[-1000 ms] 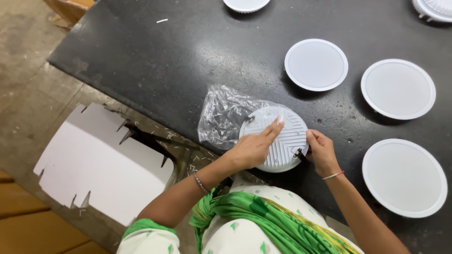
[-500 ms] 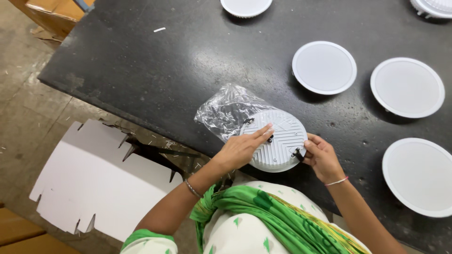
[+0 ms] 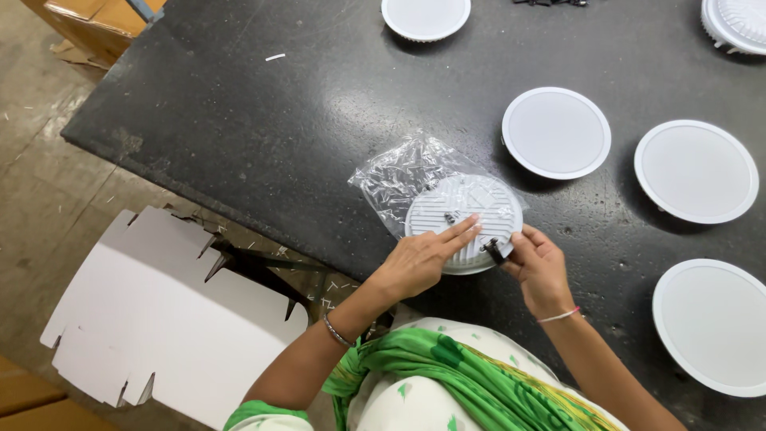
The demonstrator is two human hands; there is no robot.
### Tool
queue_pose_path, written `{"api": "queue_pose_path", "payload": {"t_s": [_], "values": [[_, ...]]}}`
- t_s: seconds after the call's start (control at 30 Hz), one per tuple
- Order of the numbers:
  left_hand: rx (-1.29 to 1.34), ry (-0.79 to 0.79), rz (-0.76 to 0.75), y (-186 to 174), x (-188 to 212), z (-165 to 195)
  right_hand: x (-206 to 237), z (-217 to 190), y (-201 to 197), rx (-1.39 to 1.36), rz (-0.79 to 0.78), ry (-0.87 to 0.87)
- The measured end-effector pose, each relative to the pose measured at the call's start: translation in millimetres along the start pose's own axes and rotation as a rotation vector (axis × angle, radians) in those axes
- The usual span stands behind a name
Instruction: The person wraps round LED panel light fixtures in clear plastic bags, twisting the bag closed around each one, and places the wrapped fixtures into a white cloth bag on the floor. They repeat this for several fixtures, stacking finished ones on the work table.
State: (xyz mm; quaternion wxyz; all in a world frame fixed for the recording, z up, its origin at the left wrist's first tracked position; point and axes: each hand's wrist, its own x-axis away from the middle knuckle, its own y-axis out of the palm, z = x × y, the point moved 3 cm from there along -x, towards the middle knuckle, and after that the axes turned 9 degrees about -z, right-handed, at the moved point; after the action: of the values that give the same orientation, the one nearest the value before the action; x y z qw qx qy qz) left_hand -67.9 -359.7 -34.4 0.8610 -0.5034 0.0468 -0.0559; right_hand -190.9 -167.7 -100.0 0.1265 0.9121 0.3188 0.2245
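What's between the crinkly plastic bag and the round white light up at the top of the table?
Nothing: in the head view, only bare black table lies between the plastic bag and the top round light.

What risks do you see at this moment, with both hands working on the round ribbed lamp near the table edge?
1. The ribbed lamp lies close to the table edge; a push from the left hand might slide it off.
2. The small black clip at the right hand may snap back on a finger.
3. The plastic bag partly under the lamp could let it slip.
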Motion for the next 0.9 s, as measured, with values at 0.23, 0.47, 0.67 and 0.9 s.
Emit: {"api": "queue_pose_path", "payload": {"t_s": [0.23, 0.47, 0.67, 0.9], "values": [[-0.046, 0.008, -0.03, -12.4, 4.0, -14.9, -14.4, 7.1, 46.1, -0.108, -0.158, 0.145], [-0.036, 0.115, 0.033, -19.0, 32.6, 6.0, -69.4, 35.0, 78.9, -0.219, -0.205, 0.052], [0.204, -0.069, -0.018, -42.3, 91.6, -24.4, -94.0, 49.7, 78.3, 0.005, -0.351, 0.014], [-0.265, -0.055, 0.255, 4.0, 60.4, -77.2, -116.7, 65.8, 55.4, -0.123, -0.264, 0.094]]}}
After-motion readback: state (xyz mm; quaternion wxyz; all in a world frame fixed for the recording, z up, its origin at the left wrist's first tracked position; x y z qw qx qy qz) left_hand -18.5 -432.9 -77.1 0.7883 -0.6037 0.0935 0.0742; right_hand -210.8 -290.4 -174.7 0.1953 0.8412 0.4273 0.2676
